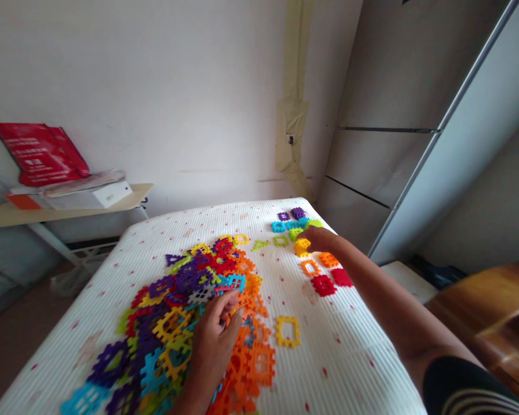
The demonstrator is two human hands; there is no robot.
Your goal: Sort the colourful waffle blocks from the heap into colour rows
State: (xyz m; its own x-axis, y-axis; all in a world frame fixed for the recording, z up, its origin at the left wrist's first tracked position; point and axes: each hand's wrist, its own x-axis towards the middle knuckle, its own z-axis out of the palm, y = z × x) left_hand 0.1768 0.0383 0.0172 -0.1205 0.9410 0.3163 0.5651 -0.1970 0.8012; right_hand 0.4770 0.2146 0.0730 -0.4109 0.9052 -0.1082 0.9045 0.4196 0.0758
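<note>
Right hand (318, 235) is out at the far right of the bed (346, 357), fingertips at the yellow stack (301, 248). Can't tell if it's pinched or just touched; the hand hides part of the contact. Yellow stack sits in a colour-grouped cluster near the right edge. Far to near: purple pieces (297, 212), blue pieces (278, 227), green pieces (281, 241), then yellow, orange pieces (328, 260), red pieces (324, 285).

Left hand (215, 333) is over the right half of the mixed pile (190, 276), fingers loosely curled, narrow gap to the thumb. Can't tell if it holds a piece. White window piece (201, 294) is just beyond its knuckles, blue window piece (236, 282) just past the fingertips. Orange pieces fill the pile's right side.

Yellow frame (288, 332) lies alone, flat, right of the pile. Green triangle (260, 245) lies between pile and cluster. Red bag (41, 153) and white box (99, 195) are on the desk (142, 193) at left, wardrobe (372, 161) at right.
</note>
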